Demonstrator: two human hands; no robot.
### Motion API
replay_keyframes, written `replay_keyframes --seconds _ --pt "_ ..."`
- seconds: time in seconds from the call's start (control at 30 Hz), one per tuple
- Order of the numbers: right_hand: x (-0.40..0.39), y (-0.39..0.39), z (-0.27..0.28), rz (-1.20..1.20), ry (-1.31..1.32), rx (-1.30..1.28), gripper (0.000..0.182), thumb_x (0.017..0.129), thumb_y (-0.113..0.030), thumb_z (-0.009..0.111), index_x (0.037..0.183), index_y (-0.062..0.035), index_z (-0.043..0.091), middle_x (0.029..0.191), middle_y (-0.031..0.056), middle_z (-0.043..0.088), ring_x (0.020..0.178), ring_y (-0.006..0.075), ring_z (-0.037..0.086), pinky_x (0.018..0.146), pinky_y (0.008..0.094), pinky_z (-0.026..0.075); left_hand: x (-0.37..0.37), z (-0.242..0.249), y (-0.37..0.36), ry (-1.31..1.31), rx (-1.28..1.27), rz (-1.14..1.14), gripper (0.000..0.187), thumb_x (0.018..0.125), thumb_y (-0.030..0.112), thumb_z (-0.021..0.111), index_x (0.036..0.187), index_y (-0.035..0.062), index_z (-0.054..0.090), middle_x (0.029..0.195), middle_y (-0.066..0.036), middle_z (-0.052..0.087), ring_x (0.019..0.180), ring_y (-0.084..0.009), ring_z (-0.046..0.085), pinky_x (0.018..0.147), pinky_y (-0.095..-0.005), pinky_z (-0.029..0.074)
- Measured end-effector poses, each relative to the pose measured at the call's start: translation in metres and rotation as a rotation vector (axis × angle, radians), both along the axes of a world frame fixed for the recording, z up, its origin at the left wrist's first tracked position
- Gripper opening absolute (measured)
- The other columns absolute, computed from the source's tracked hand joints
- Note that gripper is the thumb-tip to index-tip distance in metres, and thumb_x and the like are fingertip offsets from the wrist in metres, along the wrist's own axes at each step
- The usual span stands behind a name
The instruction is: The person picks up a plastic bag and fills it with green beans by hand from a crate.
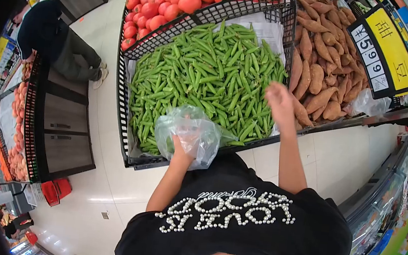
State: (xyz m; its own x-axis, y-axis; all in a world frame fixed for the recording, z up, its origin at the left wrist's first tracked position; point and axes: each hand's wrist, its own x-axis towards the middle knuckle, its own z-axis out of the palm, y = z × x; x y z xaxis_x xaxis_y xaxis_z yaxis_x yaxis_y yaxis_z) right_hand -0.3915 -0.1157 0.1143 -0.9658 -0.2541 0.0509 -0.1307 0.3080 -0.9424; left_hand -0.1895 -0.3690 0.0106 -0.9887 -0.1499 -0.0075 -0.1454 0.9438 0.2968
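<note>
A clear plastic bag [167,128] hangs over the front of a heap of green pea pods [215,73]. My left hand [187,143] is closed on the bag, with its fingers showing blurrily through the film. Farther right, my right hand [281,106] is raised above the right edge of the pods, near the sweet potatoes [316,82]. Its fingers are loosely bent and apart, and I see nothing in them. The pods lie in a bin with a black lattice rim [122,103].
Tomatoes [165,7] fill the bin behind the pods. A yellow price sign [389,48] stands at right, above another crumpled plastic bag [370,103]. To the left, a person [48,34] bends over a produce stand, and a red basket [56,191] is on the floor.
</note>
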Motion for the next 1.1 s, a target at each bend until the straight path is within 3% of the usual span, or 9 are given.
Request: replay_keyframes --seconds 0.2,0.3,0.33,0.47,0.67,0.73,0.8,0.97,1.1 --pt "0.131 -0.055 0.012 0.489 -0.022 0.11 0.066 0.08 -0.029 0.073 0.133 -0.0038 0.045 0.127 0.0167 0.049 0.116 0.0281 0.05 0.097 0.0374 0.043 0.002 -0.011 0.015 0.057 0.301 0.025 0.05 0.094 0.031 0.046 0.142 0.0178 0.043 0.149 -0.016 0.033 0.135 -0.0323 0.034 0.11 -0.0488 0.025" --pt "0.153 -0.061 -0.012 0.568 0.038 0.344 0.078 0.077 -0.039 0.073 0.138 -0.0056 0.039 0.129 0.0192 0.046 0.122 0.0361 0.044 0.103 0.0415 0.037 0.008 -0.017 0.021 -0.003 0.132 -0.011 0.045 0.095 0.03 0.046 0.138 0.0129 0.049 0.144 -0.016 0.042 0.133 -0.0276 0.038 0.11 -0.0402 0.028" --pt "0.149 -0.06 -0.02 0.57 0.054 0.389 0.072 0.078 -0.04 0.071 0.134 -0.0059 0.043 0.127 0.0182 0.047 0.117 0.0369 0.047 0.099 0.0424 0.041 0.002 0.001 0.024 0.209 -0.148 -0.045 0.041 0.087 0.028 0.056 0.126 0.0156 0.059 0.123 -0.016 0.055 0.114 -0.0363 0.05 0.097 -0.0522 0.036" --pt "0.114 -0.061 -0.04 0.494 0.139 0.221 0.02 0.087 -0.02 0.062 0.087 -0.0004 0.062 0.076 0.0158 0.062 0.076 0.0337 0.06 0.071 0.0402 0.047 0.0 -0.01 0.018 0.105 0.37 0.049 0.034 0.087 0.023 0.058 0.119 0.0153 0.065 0.124 -0.013 0.061 0.113 -0.0319 0.056 0.105 -0.0431 0.033" --pt "0.093 -0.04 -0.018 0.584 -0.308 -0.139 0.022 0.095 -0.018 0.054 0.085 0.0015 0.056 0.068 0.0063 0.058 0.064 0.0111 0.055 0.063 0.0284 0.044 -0.009 0.02 -0.004 -0.025 0.264 -0.104 0.021 0.077 0.019 0.064 0.092 0.0064 0.07 0.107 -0.019 0.066 0.105 -0.0346 0.061 0.094 -0.0393 0.045" --pt "0.085 -0.035 -0.026 0.545 -0.324 -0.297 0.021 0.097 -0.017 0.051 0.086 0.0011 0.055 0.072 0.0048 0.059 0.067 0.0101 0.055 0.065 0.0268 0.044 -0.009 -0.05 -0.019 -0.185 0.085 -0.051 0.023 0.076 0.028 0.067 0.088 0.0093 0.073 0.108 -0.016 0.067 0.107 -0.0326 0.06 0.091 -0.0409 0.046" --pt "0.072 -0.028 -0.024 0.507 -0.335 -0.422 0.018 0.099 -0.015 0.046 0.09 -0.001 0.054 0.078 0.0041 0.06 0.071 0.0117 0.057 0.069 0.026 0.046 -0.042 0.037 0.008 -0.639 -0.132 -0.087 0.03 0.077 0.03 0.068 0.099 0.0108 0.072 0.111 -0.014 0.066 0.109 -0.0315 0.058 0.091 -0.0421 0.047" --pt "0.049 -0.014 -0.022 0.283 -0.335 -0.755 0.017 0.1 -0.016 0.045 0.089 -0.0035 0.051 0.076 0.0031 0.058 0.071 0.011 0.057 0.067 0.0251 0.046 -0.046 0.107 0.011 0.079 -0.215 -0.326 0.046 0.079 0.038 0.067 0.118 0.0147 0.062 0.118 -0.015 0.062 0.112 -0.0315 0.057 0.091 -0.0441 0.047" --pt "0.03 0.009 -0.001 0.268 -0.25 -0.871 0.016 0.1 -0.015 0.047 0.09 -0.0036 0.052 0.082 0.0024 0.059 0.071 0.0091 0.056 0.068 0.0241 0.045 -0.076 0.204 0.059 0.069 -0.216 -0.293 0.028 0.077 0.027 0.068 0.103 0.0198 0.07 0.104 -0.007 0.067 0.1 -0.0276 0.061 0.091 -0.04 0.048"
